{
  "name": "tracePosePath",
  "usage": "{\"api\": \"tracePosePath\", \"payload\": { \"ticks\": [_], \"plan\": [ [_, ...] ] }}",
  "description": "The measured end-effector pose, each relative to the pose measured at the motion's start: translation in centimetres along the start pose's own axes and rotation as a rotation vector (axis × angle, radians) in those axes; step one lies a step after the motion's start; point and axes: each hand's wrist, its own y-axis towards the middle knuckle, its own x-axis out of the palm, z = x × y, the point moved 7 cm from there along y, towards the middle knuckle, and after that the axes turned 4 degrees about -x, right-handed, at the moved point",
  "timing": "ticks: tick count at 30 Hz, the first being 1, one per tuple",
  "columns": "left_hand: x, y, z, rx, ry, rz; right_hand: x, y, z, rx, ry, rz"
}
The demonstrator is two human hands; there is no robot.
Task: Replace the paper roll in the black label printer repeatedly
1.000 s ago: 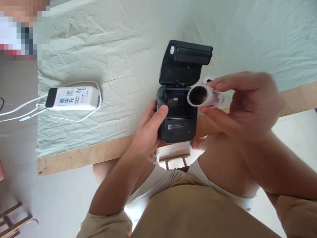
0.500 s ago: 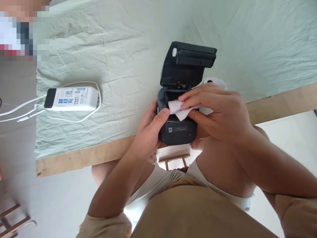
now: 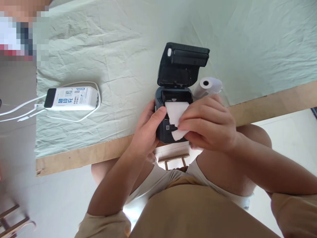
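A small black thermal printer (image 3: 160,132) sits at the table's near edge with its lid (image 3: 177,74) raised and tilted back. My left hand (image 3: 147,129) grips the printer's left side, thumb at the rim of the open compartment. Pinched in my right hand (image 3: 210,122) is a folded white tissue (image 3: 175,111), which lies over the compartment's front part and the printer's front face. The fingers hide part of the tissue. Just beyond my right hand, a white paper roll (image 3: 206,86) with a dark core lies beside the printer.
A white power strip (image 3: 75,98) with a black end and white cables lies on the left of the pale green cloth (image 3: 119,66). The table's wooden edge (image 3: 99,148) runs in front of my lap. A wooden stool (image 3: 15,218) shows at lower left.
My right hand has drawn the tissue out of the compartment, toward me and down over the printer's front. The paper roll shows more now. The printer has shifted slightly left.
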Motion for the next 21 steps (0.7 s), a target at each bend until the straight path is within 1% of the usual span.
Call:
{"api": "tracePosePath", "payload": {
  "ticks": [3, 5, 7, 8, 10, 11, 13, 15, 16, 19, 21],
  "plan": [
    [0.0, 0.0, 0.1, -0.006, 0.009, -0.035, 0.8, -0.5, -0.2, 0.022, 0.012, -0.006],
    [0.0, -0.1, 0.2, -0.012, 0.031, -0.055, 0.8, -0.7, -0.1, 0.015, 0.045, 0.016],
    [-0.3, -0.2, 0.2, -0.023, 0.067, -0.052, 0.1, -0.7, 0.3, 0.002, 0.045, 0.08],
    [-0.4, -0.3, 0.1, -0.032, 0.085, -0.045, -0.5, -0.7, 0.9, 0.019, 0.021, 0.137],
    [-0.6, -0.3, 0.0, -0.034, 0.1, -0.048, -1.8, -0.7, 2.3, 0.094, -0.058, 0.233],
    [-0.6, -0.3, -0.1, -0.032, 0.101, -0.057, -2.1, -0.6, 3.1, 0.141, -0.099, 0.245],
    [-0.6, -0.3, -0.1, -0.02, 0.094, -0.069, -2.2, -0.4, 4.4, 0.23, -0.151, 0.187],
    [-0.7, -0.2, -0.1, -0.011, 0.085, -0.06, -2.0, -0.2, 5.0, 0.284, -0.141, 0.12],
    [-0.7, -0.2, -0.1, -0.014, 0.083, -0.048, -2.1, -0.2, 5.1, 0.307, -0.119, 0.123],
    [-0.9, -0.2, -0.2, -0.031, 0.078, -0.028, -2.7, -0.5, 4.4, 0.329, -0.011, 0.225],
    [-0.8, -0.3, -0.1, -0.038, 0.069, -0.034, -2.4, -1.0, 4.0, 0.353, 0.068, 0.218]
  ]
}}
